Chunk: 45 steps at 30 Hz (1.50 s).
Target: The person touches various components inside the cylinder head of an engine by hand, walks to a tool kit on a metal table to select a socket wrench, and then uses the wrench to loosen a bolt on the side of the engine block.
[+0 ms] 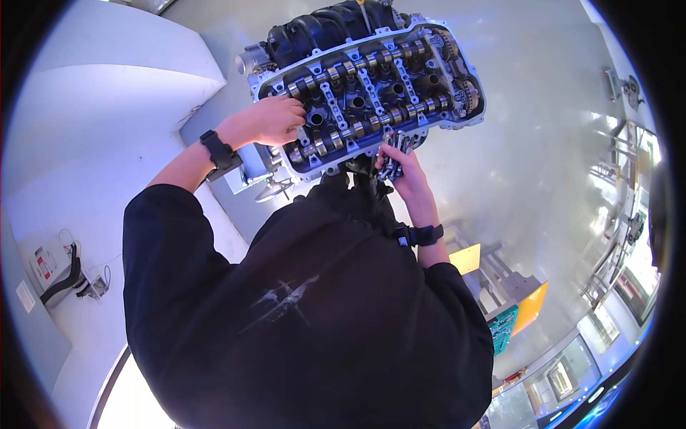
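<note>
So the engine (368, 82) sits at the far middle of the view with its valve cover off, both camshafts (371, 61) out in the open and the black intake manifold (321, 25) along its far side. The left hand (268, 120) rests on the left end of the cylinder head, fingers curled down together onto the metal next to a spark plug well, black watch (218, 151) on that wrist. The right hand (404, 168) is at the near edge of the head, fingers pinching a small bunch of metal bolts (394, 154), and the person's black sleeves fill the near part.
</note>
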Tool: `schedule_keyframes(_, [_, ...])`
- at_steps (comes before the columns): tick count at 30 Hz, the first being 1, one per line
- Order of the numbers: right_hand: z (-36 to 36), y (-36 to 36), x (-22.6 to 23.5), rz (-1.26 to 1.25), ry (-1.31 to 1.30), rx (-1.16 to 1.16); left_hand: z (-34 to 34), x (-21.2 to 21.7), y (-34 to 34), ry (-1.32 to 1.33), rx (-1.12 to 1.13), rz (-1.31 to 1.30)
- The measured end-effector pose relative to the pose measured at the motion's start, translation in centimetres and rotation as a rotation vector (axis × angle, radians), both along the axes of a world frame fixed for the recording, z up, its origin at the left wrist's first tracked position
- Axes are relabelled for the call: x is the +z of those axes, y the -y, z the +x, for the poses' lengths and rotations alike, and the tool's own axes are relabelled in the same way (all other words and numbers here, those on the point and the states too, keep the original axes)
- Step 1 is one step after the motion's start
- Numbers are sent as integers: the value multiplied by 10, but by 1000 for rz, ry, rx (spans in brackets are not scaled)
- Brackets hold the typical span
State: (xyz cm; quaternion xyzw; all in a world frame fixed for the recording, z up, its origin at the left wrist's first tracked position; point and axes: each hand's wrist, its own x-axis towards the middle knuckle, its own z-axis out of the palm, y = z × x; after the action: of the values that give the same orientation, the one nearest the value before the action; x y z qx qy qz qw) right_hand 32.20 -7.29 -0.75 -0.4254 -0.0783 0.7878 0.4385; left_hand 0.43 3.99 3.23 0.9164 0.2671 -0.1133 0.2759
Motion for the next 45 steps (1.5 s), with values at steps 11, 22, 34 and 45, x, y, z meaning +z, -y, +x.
schedule_keyframes(11, [-1,-11,9,-6,5,-54,17,-25,4,-211,-59,-61])
schedule_keyframes(22, [8,-8,9,-51,28,-79,-12,10,-1,167,147,-94])
schedule_keyframes(34, [-3,-22,7,-42,34,16,13,-10,20,178,57,116])
schedule_keyframes(45, [8,-13,12,-62,41,-61,40,-33,0,-388,-111,-131])
